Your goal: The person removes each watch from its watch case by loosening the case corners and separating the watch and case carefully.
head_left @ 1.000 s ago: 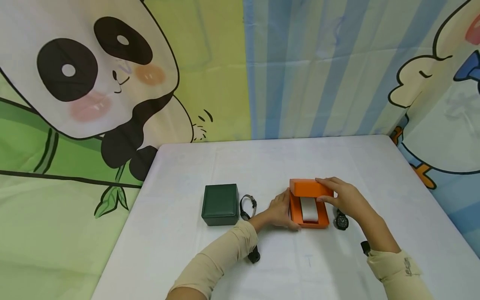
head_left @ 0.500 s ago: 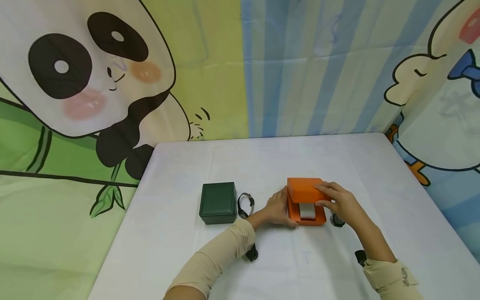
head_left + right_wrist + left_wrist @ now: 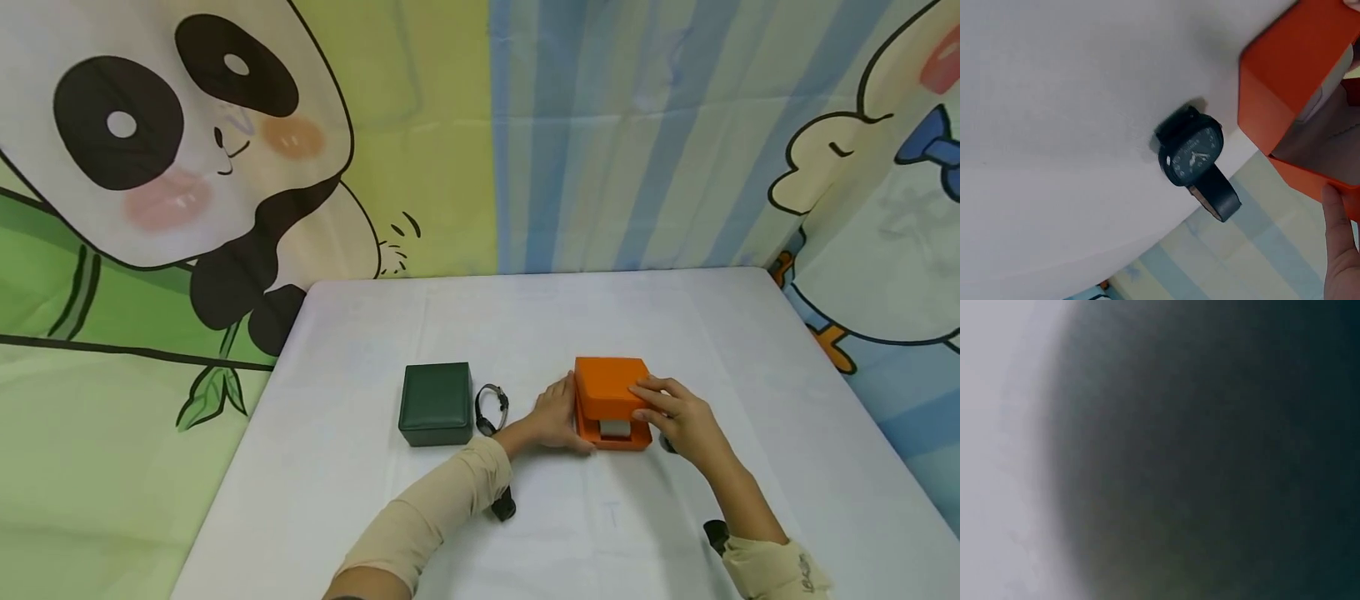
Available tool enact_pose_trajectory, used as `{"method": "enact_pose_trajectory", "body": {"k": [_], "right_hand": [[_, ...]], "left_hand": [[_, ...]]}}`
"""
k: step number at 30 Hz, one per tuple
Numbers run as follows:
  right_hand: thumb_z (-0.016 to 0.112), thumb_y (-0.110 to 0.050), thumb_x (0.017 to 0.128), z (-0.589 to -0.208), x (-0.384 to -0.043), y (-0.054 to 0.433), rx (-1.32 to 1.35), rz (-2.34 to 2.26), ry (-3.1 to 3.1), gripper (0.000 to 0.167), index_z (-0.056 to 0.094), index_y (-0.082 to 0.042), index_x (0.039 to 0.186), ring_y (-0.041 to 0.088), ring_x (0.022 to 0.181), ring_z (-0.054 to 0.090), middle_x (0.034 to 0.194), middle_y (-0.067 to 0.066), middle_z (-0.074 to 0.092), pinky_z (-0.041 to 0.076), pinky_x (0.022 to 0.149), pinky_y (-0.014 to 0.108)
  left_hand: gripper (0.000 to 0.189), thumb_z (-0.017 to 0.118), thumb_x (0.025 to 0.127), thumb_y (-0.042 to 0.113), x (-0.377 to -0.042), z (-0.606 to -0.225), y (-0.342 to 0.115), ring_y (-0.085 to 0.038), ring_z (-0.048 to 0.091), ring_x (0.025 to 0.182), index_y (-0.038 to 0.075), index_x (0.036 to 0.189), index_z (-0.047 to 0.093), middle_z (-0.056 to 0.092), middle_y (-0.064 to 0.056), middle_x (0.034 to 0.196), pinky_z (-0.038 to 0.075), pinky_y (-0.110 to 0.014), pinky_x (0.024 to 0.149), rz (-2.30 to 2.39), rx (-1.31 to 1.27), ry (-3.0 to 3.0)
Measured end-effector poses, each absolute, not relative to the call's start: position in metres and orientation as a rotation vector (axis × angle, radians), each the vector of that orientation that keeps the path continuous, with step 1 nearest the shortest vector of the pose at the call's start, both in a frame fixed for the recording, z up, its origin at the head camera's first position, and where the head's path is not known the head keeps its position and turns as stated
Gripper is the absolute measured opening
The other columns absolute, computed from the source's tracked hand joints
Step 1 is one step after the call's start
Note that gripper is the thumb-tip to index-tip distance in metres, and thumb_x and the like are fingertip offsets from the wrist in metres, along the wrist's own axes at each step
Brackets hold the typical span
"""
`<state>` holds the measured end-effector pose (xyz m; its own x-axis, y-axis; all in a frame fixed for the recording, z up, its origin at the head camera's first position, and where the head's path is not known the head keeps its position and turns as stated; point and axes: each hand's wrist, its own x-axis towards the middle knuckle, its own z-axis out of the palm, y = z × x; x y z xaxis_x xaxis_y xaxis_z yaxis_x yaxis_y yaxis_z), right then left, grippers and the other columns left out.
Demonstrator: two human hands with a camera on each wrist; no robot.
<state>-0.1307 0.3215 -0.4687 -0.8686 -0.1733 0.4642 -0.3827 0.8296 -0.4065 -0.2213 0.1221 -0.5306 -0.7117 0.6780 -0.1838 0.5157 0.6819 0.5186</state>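
Observation:
An orange watch box (image 3: 611, 390) stands on the table, its hinged lid partly lowered over a pale cushion (image 3: 615, 428). My left hand (image 3: 551, 419) rests along the box's left side, thumb toward the front corner. At the lid's right front edge, my right hand (image 3: 686, 421) pinches the lid between fingers and thumb. In the right wrist view a finger (image 3: 1338, 237) lies on the orange lid's edge. Right of the box sits a black wristwatch (image 3: 1194, 153), mostly hidden by the right hand in the head view. A dark blur fills most of the left wrist view.
A closed green box (image 3: 435, 404) stands to the left. Beside it lies a thin-strapped watch (image 3: 491, 408), and another dark watch (image 3: 504, 505) is partly under the left forearm. The white table (image 3: 525, 321) meets a cartoon-printed cloth backdrop (image 3: 420, 142).
The right hand has swung the orange lid down and forward, so less of the pale cushion shows. The left hand has stayed at the box's left side.

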Motion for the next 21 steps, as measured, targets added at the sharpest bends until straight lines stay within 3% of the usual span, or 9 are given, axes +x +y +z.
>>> {"method": "enact_pose_trajectory", "body": {"k": [4,8,21], "right_hand": [[0.075,-0.007,0.067,-0.475,-0.126,0.32,0.399,0.711,-2.585,0.041,0.068,-0.004,0.107,0.032,0.102,0.058,0.109,0.01,0.061,0.043,0.085,0.015],[0.076,-0.004,0.064,-0.481,-0.122,0.32,0.386,0.733,-2.551,0.043,0.068,-0.003,0.106,0.033,0.102,0.057,0.109,0.011,0.061,0.026,0.087,-0.005],[0.079,0.007,0.049,-0.499,-0.12,0.317,0.485,0.776,-2.393,0.048,0.07,0.001,0.096,0.038,0.1,0.053,0.103,0.016,0.06,0.024,0.095,0.0]], "left_hand": [[0.125,0.077,0.062,0.052,-0.22,-0.533,0.121,-0.024,0.018,0.138,0.007,0.146,-0.004,0.013,-0.012,0.152,0.023,-0.039,0.11,0.606,0.935,2.53],[0.123,0.076,0.063,0.052,-0.219,-0.535,0.122,-0.024,0.018,0.138,0.007,0.146,-0.002,0.013,-0.012,0.152,0.024,-0.04,0.11,0.595,0.969,2.545],[0.123,0.077,0.063,0.05,-0.219,-0.534,0.123,-0.025,0.02,0.137,0.001,0.145,0.001,0.016,-0.015,0.15,0.025,-0.038,0.11,0.549,0.99,2.594]]}}
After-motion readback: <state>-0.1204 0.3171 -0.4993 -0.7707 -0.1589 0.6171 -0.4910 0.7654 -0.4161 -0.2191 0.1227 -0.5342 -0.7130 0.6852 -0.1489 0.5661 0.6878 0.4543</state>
